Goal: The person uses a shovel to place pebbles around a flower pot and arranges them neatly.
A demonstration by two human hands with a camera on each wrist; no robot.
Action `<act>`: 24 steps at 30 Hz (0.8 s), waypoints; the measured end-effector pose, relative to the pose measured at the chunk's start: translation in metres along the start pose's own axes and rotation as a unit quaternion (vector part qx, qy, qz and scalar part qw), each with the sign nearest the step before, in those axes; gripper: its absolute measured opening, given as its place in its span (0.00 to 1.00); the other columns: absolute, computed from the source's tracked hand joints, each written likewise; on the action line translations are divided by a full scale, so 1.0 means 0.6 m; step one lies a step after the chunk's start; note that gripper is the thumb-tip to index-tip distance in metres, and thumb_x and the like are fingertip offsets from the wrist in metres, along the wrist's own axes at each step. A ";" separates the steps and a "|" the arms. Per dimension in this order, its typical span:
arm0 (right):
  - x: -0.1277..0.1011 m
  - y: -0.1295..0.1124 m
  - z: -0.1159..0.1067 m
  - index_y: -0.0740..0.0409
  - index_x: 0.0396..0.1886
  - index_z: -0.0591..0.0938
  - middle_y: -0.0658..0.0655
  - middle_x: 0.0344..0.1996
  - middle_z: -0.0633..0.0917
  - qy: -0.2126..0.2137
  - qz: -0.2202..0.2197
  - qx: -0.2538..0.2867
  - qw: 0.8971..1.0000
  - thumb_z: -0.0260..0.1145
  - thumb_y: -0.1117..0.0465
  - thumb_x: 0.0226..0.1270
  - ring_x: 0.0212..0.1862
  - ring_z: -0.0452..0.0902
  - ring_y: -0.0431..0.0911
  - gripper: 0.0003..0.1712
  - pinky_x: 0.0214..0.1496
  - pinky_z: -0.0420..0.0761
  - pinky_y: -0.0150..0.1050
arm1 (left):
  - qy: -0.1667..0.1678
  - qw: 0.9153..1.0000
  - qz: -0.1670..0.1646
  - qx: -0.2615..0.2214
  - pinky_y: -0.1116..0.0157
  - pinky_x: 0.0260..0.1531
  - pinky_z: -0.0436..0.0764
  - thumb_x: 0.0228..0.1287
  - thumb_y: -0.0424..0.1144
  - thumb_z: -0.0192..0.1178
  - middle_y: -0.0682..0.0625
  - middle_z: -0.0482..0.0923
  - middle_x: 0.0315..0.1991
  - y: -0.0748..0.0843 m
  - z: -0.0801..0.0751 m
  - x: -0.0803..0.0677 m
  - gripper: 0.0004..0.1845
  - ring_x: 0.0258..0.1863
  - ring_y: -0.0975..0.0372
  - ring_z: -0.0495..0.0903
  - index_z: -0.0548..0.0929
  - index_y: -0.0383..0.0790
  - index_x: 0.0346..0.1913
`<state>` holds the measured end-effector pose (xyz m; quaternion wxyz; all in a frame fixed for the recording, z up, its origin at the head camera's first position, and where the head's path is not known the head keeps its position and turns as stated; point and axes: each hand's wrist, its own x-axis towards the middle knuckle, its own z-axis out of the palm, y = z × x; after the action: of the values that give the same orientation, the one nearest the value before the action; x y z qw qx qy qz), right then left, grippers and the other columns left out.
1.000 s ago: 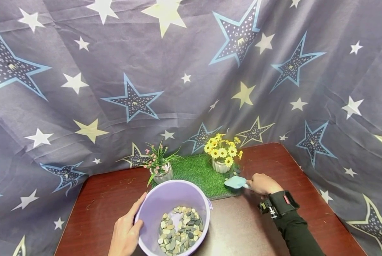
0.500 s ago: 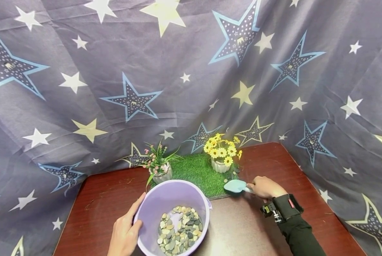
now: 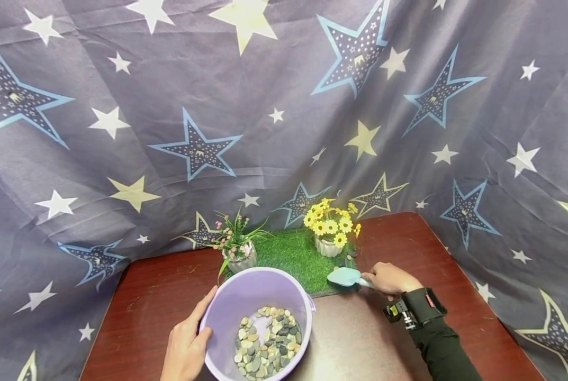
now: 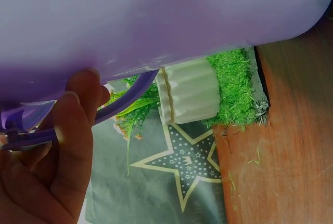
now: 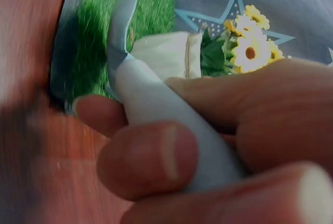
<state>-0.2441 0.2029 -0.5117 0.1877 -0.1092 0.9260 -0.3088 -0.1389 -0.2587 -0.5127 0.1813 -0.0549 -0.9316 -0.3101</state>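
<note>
While the left hand [image 3: 186,341] grips the purple bucket [image 3: 260,288] at bottom centre, the right hand [image 3: 392,279] clasps the trowel [image 3: 344,277] by its handle.
Right of lower centre, the blade points left, long axis nearly level across the frame; it overlaps the grass mat's [image 3: 288,251] near edge; pebbles [image 3: 279,338] lie in the bucket.

The left hand [image 3: 186,341] grips a purple bucket [image 3: 245,291] of pebbles [image 3: 269,346]; the right hand [image 3: 390,278] holds a pale-blue trowel [image 3: 344,277].
</note>
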 end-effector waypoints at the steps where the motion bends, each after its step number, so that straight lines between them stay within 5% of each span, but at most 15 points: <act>1: 0.001 -0.001 0.003 0.59 0.18 0.78 0.44 0.07 0.66 -0.003 -0.003 0.003 1.000 0.56 0.56 0.80 0.08 0.60 0.35 0.25 0.15 0.61 0.31 | -0.001 1.000 -0.001 0.000 0.59 0.39 0.79 0.49 0.26 0.60 0.50 0.86 0.60 0.000 0.000 0.000 0.45 0.40 0.63 0.84 0.75 0.62 0.73; 17: 0.019 0.006 0.021 0.61 0.24 0.85 0.47 0.10 0.70 0.003 0.008 0.034 0.999 0.54 0.55 0.81 0.12 0.62 0.38 0.25 0.16 0.62 0.32 | -0.008 1.000 -0.015 0.000 0.60 0.38 0.78 0.49 0.26 0.60 0.50 0.86 0.59 0.003 -0.001 0.000 0.44 0.38 0.64 0.82 0.76 0.61 0.73; 24: -0.013 -0.026 -0.013 0.57 0.29 0.85 0.46 0.15 0.71 0.028 -0.059 0.021 0.998 0.53 0.54 0.82 0.16 0.65 0.38 0.21 0.22 0.68 0.35 | 0.008 1.000 -0.008 -0.003 0.63 0.36 0.77 0.46 0.26 0.60 0.50 0.88 0.56 0.002 0.000 0.002 0.44 0.35 0.67 0.81 0.79 0.60 0.71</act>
<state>-0.2388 0.1975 -0.4940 0.1450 -0.1512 0.9160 -0.3422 -0.1400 -0.2575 -0.5114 0.1865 -0.0456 -0.9295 -0.3150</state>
